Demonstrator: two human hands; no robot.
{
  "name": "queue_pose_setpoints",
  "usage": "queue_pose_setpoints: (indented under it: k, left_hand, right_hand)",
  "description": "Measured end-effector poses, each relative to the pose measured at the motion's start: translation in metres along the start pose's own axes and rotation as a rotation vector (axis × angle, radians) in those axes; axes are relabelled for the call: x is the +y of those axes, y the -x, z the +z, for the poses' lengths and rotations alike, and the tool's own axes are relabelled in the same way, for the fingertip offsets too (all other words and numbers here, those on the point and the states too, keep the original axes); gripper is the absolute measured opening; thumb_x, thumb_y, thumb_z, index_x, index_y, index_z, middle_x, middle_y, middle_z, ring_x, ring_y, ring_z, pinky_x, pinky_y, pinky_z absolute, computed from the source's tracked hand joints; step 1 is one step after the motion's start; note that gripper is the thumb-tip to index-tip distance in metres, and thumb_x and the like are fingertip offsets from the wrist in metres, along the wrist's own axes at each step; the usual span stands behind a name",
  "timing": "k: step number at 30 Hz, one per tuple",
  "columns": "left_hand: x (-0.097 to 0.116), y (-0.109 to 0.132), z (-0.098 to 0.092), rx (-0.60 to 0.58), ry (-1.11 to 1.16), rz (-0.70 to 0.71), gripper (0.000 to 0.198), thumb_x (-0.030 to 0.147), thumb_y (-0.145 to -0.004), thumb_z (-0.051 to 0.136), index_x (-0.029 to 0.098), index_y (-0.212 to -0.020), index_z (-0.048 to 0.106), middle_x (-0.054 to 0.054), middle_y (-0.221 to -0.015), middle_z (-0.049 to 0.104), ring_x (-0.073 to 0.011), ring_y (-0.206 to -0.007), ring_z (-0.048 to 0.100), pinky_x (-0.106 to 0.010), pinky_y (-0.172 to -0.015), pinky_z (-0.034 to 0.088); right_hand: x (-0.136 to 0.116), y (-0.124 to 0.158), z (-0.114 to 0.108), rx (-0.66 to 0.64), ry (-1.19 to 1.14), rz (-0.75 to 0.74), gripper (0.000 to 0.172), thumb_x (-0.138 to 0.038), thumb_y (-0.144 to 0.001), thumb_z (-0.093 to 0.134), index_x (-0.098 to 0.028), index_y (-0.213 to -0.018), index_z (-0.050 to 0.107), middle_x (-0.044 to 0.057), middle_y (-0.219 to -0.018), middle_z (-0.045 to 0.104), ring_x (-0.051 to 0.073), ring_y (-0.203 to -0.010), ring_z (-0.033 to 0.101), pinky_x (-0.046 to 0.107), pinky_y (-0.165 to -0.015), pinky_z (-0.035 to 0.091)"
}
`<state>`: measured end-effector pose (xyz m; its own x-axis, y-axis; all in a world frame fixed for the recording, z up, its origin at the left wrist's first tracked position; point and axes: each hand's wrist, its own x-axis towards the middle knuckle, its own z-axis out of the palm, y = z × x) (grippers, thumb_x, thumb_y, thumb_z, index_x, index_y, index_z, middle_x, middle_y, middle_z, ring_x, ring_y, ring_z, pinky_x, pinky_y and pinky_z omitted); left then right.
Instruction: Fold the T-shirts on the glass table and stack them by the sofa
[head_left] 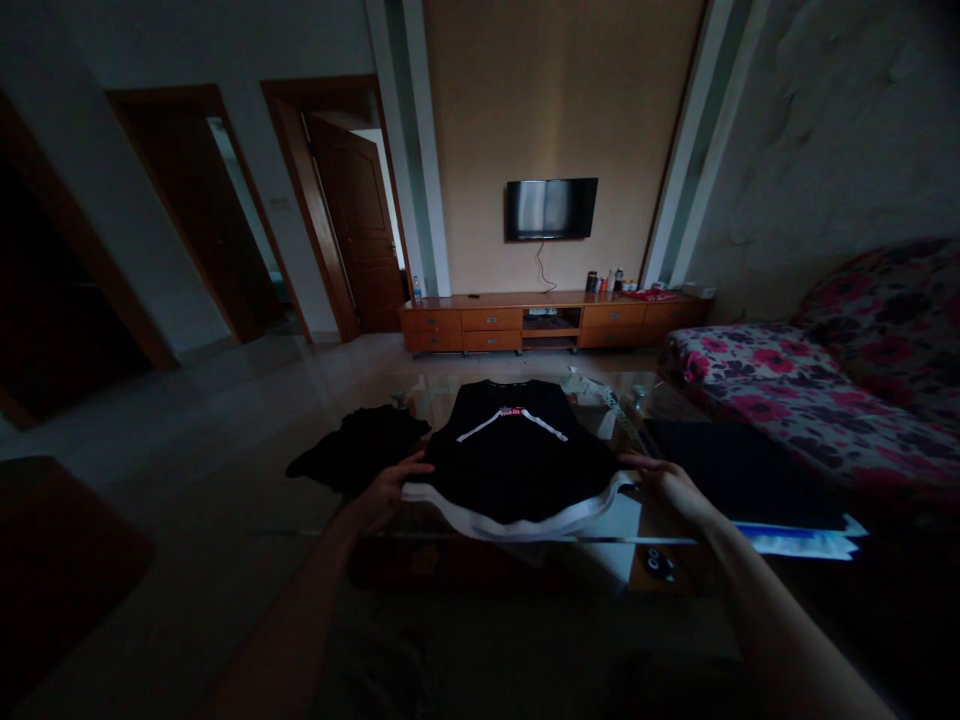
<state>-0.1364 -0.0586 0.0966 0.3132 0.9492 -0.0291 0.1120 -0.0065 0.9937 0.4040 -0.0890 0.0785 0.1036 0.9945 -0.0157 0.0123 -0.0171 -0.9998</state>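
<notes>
While a crumpled dark garment (pixel 364 447) is lying at eleven o'clock from the left hand (pixel 385 492), that hand is pinching one hem corner of a black shirt (pixel 517 465) — spreading flat between both hands, at ten o'clock from the right hand (pixel 673 488), which is pinching the other corner — and a dark pile (pixel 742 475) is resting at three o'clock from the right hand.

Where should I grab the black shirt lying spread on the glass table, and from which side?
Probably best by the two near corners of the black shirt, coming from your own side, one hand per corner. It lies spread out with its white hem toward you, and your left hand and right hand are at the ends of that edge.
</notes>
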Motion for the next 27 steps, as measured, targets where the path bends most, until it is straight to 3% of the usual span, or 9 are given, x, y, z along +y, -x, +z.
queue_pose_setpoints:
  k: [3, 6, 9, 13, 20, 24, 27]
  left_hand:
    - [-0.001, -0.001, 0.000, -0.009, -0.128, 0.011, 0.066, 0.019, -0.050, 0.074, 0.019, -0.116, 0.073, -0.013, -0.165, 0.024, -0.0375, -0.142, 0.040, -0.044, -0.107, 0.044]
    - [0.001, -0.002, -0.001, 0.024, -0.277, 0.024, 0.064, 0.028, -0.053, 0.083, 0.017, -0.115, 0.074, -0.017, -0.162, 0.032, -0.0377, -0.144, 0.038, -0.046, -0.112, 0.039]
    - [0.005, -0.002, -0.006, 0.027, -0.387, 0.039, 0.057, 0.035, -0.059, 0.081, 0.019, -0.113, 0.075, -0.016, -0.158, 0.040, -0.0360, -0.143, 0.039, -0.048, -0.115, 0.034]
    - [0.012, 0.000, -0.014, 0.017, -0.489, 0.061, 0.054, 0.037, -0.063, 0.079, 0.020, -0.115, 0.074, -0.016, -0.156, 0.042, -0.0352, -0.143, 0.040, -0.049, -0.117, 0.032]
    - [0.015, 0.008, -0.012, 0.061, -0.601, 0.118, 0.067, 0.035, -0.060, 0.083, 0.018, -0.123, 0.069, -0.016, -0.161, 0.031, -0.0356, -0.145, 0.037, -0.047, -0.118, 0.032]
    - [0.012, 0.006, -0.006, 0.086, -0.706, 0.165, 0.055, 0.027, -0.064, 0.078, 0.015, -0.117, 0.071, -0.017, -0.158, 0.037, -0.0356, -0.141, 0.042, -0.045, -0.117, 0.034]
    - [0.014, 0.005, -0.001, 0.108, -0.769, 0.219, 0.046, 0.018, -0.065, 0.071, 0.017, -0.111, 0.073, -0.015, -0.151, 0.048, -0.0319, -0.137, 0.048, -0.042, -0.116, 0.035]
  right_hand:
    - [-0.002, 0.002, 0.002, -0.023, 0.004, 0.030, 0.051, -0.029, -0.060, 0.082, -0.013, -0.109, 0.075, 0.017, -0.118, 0.071, 0.030, -0.104, 0.071, 0.034, -0.085, 0.060]
    - [-0.003, 0.003, 0.003, -0.008, 0.043, 0.020, 0.057, -0.031, -0.057, 0.084, -0.014, -0.110, 0.074, 0.016, -0.120, 0.071, 0.029, -0.099, 0.072, 0.033, -0.082, 0.060]
    - [-0.004, 0.001, 0.004, 0.048, 0.099, -0.036, 0.047, -0.039, -0.058, 0.085, -0.014, -0.097, 0.077, 0.015, -0.127, 0.068, 0.031, -0.110, 0.068, 0.033, -0.084, 0.059]
    - [-0.008, 0.000, -0.001, 0.117, 0.165, -0.052, 0.039, -0.051, -0.065, 0.081, -0.015, -0.080, 0.076, 0.015, -0.112, 0.074, 0.032, -0.112, 0.067, 0.033, -0.084, 0.058]
    - [-0.018, 0.001, -0.015, 0.290, -0.009, -0.125, 0.053, -0.056, -0.068, 0.077, -0.017, -0.104, 0.071, 0.007, -0.097, 0.076, 0.024, -0.089, 0.071, 0.029, -0.075, 0.059]
    - [-0.022, 0.004, -0.017, 0.309, -0.168, -0.139, 0.042, -0.052, -0.068, 0.080, -0.021, -0.092, 0.066, 0.002, -0.079, 0.073, 0.020, -0.076, 0.071, 0.028, -0.072, 0.058]
    - [-0.027, 0.009, -0.018, 0.301, -0.143, -0.150, 0.040, -0.051, -0.067, 0.080, -0.021, -0.090, 0.066, 0.003, -0.082, 0.074, 0.021, -0.079, 0.071, 0.029, -0.074, 0.059]
